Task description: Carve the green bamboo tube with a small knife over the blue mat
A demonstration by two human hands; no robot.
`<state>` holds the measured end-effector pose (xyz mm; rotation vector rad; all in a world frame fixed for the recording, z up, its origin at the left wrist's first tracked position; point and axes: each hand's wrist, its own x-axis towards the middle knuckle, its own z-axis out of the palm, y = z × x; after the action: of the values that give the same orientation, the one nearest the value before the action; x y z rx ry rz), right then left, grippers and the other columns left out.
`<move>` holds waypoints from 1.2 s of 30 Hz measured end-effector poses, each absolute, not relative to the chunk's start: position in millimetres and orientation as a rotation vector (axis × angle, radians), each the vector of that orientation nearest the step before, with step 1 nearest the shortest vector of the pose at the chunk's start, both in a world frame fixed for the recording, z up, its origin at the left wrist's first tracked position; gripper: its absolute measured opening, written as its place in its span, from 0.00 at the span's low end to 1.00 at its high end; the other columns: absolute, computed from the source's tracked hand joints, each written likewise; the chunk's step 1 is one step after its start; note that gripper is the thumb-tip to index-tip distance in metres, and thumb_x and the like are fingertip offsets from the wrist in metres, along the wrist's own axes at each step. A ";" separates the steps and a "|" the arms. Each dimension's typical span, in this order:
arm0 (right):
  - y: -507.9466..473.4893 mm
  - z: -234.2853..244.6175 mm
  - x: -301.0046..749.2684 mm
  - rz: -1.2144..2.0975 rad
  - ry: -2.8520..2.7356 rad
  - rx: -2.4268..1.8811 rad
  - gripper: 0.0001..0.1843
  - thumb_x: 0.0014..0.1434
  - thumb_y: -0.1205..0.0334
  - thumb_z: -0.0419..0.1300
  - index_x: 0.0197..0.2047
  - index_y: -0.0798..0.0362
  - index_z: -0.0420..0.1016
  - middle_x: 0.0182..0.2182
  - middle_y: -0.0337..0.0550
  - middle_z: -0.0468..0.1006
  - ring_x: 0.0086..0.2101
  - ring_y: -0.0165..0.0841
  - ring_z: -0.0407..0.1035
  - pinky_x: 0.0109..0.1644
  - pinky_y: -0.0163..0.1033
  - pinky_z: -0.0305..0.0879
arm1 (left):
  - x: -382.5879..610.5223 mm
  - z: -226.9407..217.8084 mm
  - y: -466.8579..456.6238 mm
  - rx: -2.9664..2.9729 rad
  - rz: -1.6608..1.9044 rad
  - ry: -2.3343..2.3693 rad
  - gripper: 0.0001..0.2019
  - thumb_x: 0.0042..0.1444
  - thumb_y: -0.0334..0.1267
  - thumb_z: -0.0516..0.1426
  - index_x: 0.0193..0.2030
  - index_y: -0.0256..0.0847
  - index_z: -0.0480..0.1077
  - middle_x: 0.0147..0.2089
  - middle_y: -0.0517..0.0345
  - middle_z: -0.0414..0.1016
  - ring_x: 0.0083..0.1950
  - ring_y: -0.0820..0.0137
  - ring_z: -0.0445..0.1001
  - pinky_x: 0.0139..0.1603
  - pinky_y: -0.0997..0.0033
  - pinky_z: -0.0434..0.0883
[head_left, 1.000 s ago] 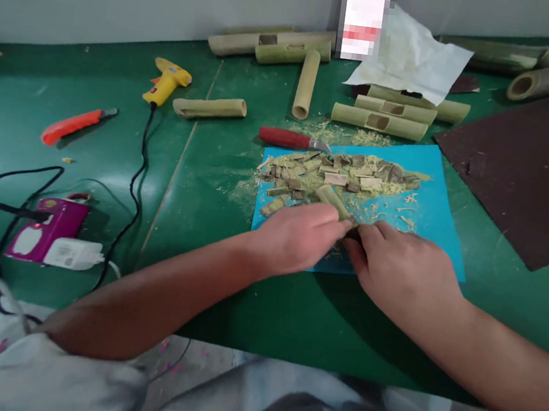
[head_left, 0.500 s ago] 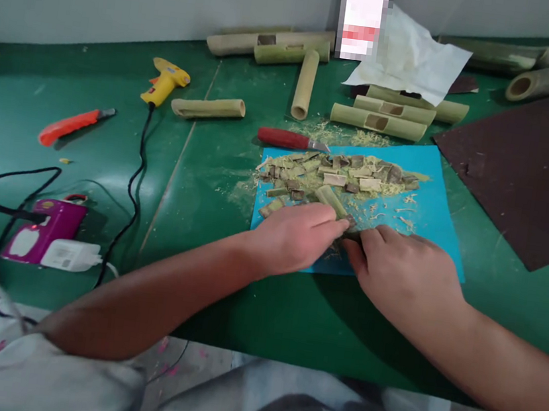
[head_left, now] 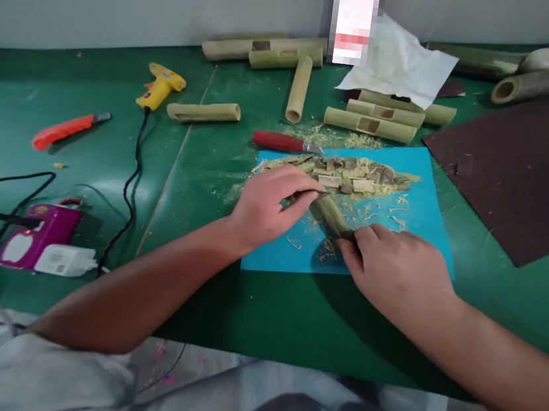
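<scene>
My right hand (head_left: 399,267) is closed around the lower end of a short green bamboo tube (head_left: 334,215), which slants up and left over a blue sheet (head_left: 275,259). Between the thumb and forefinger of my left hand (head_left: 275,202) is a small dark flat piece (head_left: 324,193), pinched at the tube's upper end. Its exact kind is too small to make out. Beyond both hands, bamboo chips (head_left: 328,181) and pale shavings lie heaped on the sheet. A red-handled carving knife (head_left: 279,141) rests along the sheet's far edge.
Several cut bamboo tubes (head_left: 381,126) lie at the back, some under white paper (head_left: 396,64). A dark brown sheet (head_left: 523,176) covers the right side. To the left are a yellow glue gun (head_left: 161,88), an orange-handled cutter (head_left: 66,131) and a purple power strip (head_left: 40,237) with cords.
My left hand has moved up and left along the bamboo tube, from near my right hand to its far end, uncovering more of it. My right hand keeps its grip.
</scene>
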<state>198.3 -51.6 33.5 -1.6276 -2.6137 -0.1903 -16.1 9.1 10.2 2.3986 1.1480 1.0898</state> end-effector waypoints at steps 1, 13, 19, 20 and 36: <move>-51.6 33.2 198.3 -0.188 -2.609 -1.622 0.18 0.66 0.56 0.55 0.26 0.54 0.76 0.21 0.44 0.76 0.20 0.31 0.62 0.28 0.40 0.39 | -15.1 10.6 7.7 2.301 1.104 1.177 0.09 0.64 0.34 0.59 0.48 0.41 0.79 0.41 0.57 0.81 0.40 0.72 0.78 0.45 0.71 0.76; -51.3 33.8 197.5 -0.161 -2.590 -1.642 0.18 0.64 0.55 0.57 0.25 0.54 0.75 0.22 0.43 0.77 0.20 0.31 0.62 0.28 0.40 0.38 | -9.3 15.9 6.5 1.827 1.059 1.263 0.02 0.57 0.32 0.62 0.37 0.38 0.76 0.32 0.60 0.77 0.29 0.76 0.74 0.32 0.77 0.74; -51.7 31.3 198.2 -0.165 -2.581 -1.631 0.19 0.65 0.56 0.55 0.26 0.54 0.75 0.21 0.43 0.76 0.20 0.32 0.62 0.28 0.39 0.39 | -9.3 14.2 5.5 1.800 1.047 1.276 0.04 0.57 0.32 0.62 0.40 0.39 0.77 0.35 0.58 0.80 0.34 0.73 0.78 0.37 0.73 0.77; -51.9 31.3 198.2 -0.160 -2.583 -1.640 0.19 0.65 0.55 0.55 0.26 0.54 0.75 0.22 0.43 0.76 0.20 0.32 0.62 0.28 0.39 0.39 | -9.2 13.8 5.5 1.794 1.044 1.274 0.05 0.57 0.32 0.62 0.40 0.39 0.77 0.36 0.58 0.80 0.34 0.73 0.78 0.38 0.73 0.77; -50.4 34.2 196.5 -0.124 -2.606 -1.671 0.18 0.65 0.56 0.55 0.26 0.54 0.74 0.22 0.44 0.76 0.20 0.30 0.60 0.28 0.39 0.37 | -9.4 12.1 7.0 2.120 0.897 1.320 0.05 0.56 0.33 0.63 0.40 0.41 0.78 0.32 0.61 0.74 0.32 0.74 0.71 0.34 0.74 0.72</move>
<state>196.5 -50.4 34.2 -1.6709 -2.6060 -0.1243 -9.4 7.0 12.1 2.1201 1.3198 0.8974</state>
